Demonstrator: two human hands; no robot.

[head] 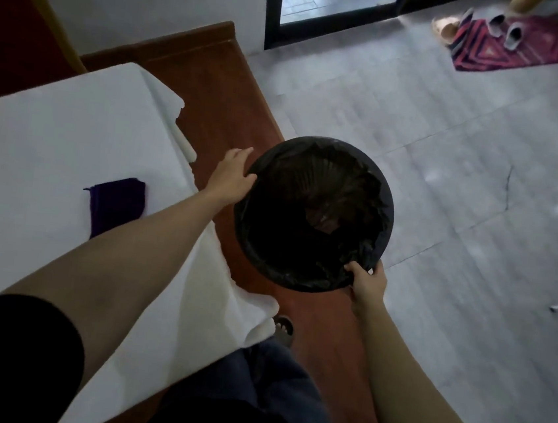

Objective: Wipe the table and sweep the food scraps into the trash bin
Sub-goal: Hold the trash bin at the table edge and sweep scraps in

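A purple cloth [118, 202] lies flat on the white-covered table [54, 139], near its right edge, with the person's left forearm passing just beside it. Beyond that edge the left hand [231, 177] reaches out with fingers spread and fairly straight, its palm against the left side of the rim of the trash bin [313, 213]. The bin is round, lined with a black bag, and sits over the brown wooden strip between the table and the grey tiled floor [465, 162]. The right hand [366, 282] grips the bin's near right rim, fingers curled over the bag. Far off at the upper right, shoes rest on a red patterned mat [515, 46]
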